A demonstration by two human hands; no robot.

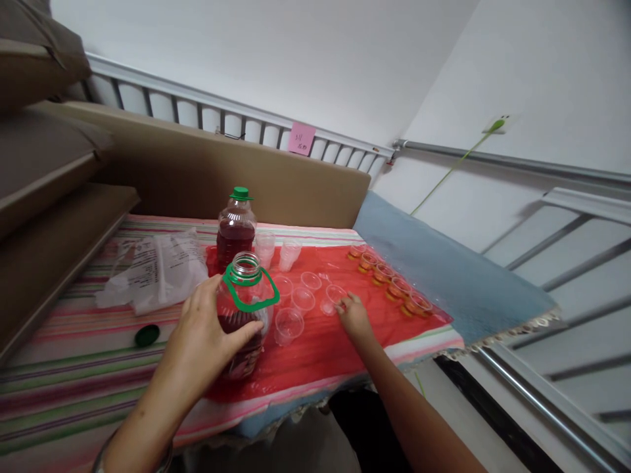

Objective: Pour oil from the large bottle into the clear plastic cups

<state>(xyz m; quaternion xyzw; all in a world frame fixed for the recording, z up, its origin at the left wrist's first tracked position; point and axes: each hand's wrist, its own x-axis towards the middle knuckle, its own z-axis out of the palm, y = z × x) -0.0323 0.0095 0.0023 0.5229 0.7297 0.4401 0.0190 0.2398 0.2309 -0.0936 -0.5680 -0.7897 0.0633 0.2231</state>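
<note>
My left hand [210,322] is wrapped around a clear plastic bottle [241,358] of dark red liquid. Its mouth is uncapped, and a green carrying ring sits around the neck. With its fingertips, my right hand [353,316] pinches the rim of a clear plastic cup [329,306] on the red cloth [359,351]. Several more clear cups [290,323] stand between the two hands and look empty. Along the cloth's right side runs a row of cups [398,288] holding amber liquid.
Behind the held bottle stands a second bottle [236,233] with a green cap, beside two stacks of cups [290,255]. A loose green cap [147,335] and a crumpled plastic bag [158,269] lie left on the striped cloth. Cardboard [221,171] borders the back.
</note>
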